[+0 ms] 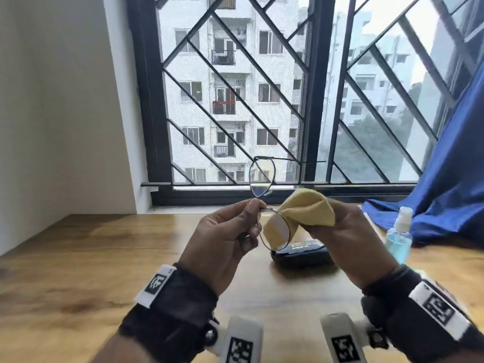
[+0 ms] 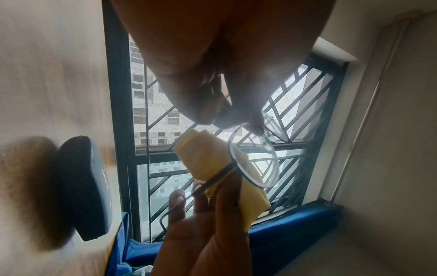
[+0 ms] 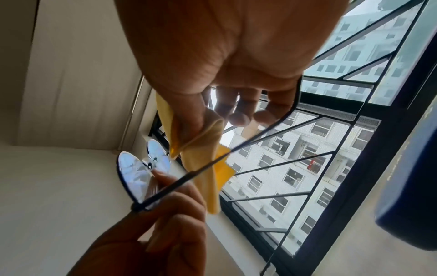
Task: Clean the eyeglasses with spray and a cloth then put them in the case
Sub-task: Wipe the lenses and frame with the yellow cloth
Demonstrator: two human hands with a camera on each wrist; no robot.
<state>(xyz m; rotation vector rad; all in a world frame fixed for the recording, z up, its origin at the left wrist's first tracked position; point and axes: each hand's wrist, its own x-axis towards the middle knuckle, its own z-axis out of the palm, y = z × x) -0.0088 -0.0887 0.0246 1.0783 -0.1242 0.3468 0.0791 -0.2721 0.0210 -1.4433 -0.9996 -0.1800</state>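
Note:
Thin dark-rimmed eyeglasses (image 1: 262,179) are held upright above the table, one lens over the other, temples unfolded. My left hand (image 1: 230,231) pinches the frame at the bridge between thumb and fingertips; the glasses (image 2: 253,158) show below that hand in the left wrist view. My right hand (image 1: 348,231) grips a yellow cloth (image 1: 301,208) bunched against the lower lens (image 1: 275,231). In the right wrist view the cloth (image 3: 208,168) hangs beside the lenses (image 3: 134,171). A dark blue case (image 1: 301,254) lies shut on the table behind the hands. A clear spray bottle (image 1: 399,237) of blue liquid stands at the right.
The wooden table (image 1: 78,258) runs up to a window with a black diagonal grille (image 1: 235,100). A blue curtain (image 1: 445,192) spills onto the table's back right, just behind the bottle. A white wall (image 1: 52,100) closes the left side.

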